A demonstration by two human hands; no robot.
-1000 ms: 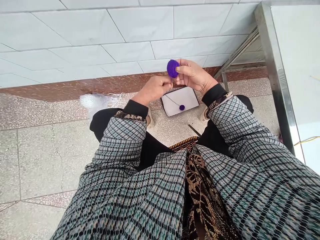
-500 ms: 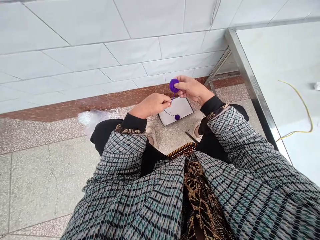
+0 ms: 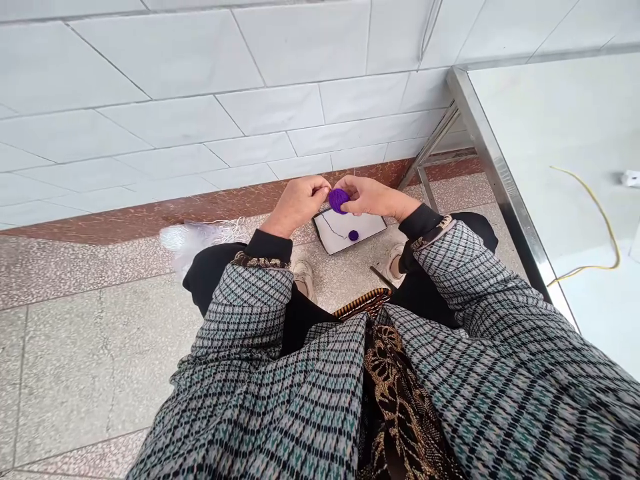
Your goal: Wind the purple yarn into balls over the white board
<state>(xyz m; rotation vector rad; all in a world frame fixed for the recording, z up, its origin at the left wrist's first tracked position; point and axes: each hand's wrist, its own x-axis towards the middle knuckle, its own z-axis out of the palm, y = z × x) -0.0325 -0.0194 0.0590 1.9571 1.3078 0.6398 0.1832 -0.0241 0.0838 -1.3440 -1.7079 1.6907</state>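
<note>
White tiles rise above speckled floor, right hand holding purple yarn ball, left hand pinched beside it

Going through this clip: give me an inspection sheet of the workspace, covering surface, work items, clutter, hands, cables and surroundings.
Surface: speckled floor, with a white dark-edged rectangle lying ahead of the feet.
Work items: purple yarn ball at the hands; smaller purple ball on the rectangle, a thin strand beside it.
Clutter: clear bag with white strings on the floor; small white object on the table.
Right hand: gripping the yarn ball.
Left hand: fingertips pinched beside it; any yarn between them is too small to tell.
Cables: nothing seen for certain; yellow strand on the table, material unclear.
Surroundings: tiled wall ahead.
</note>
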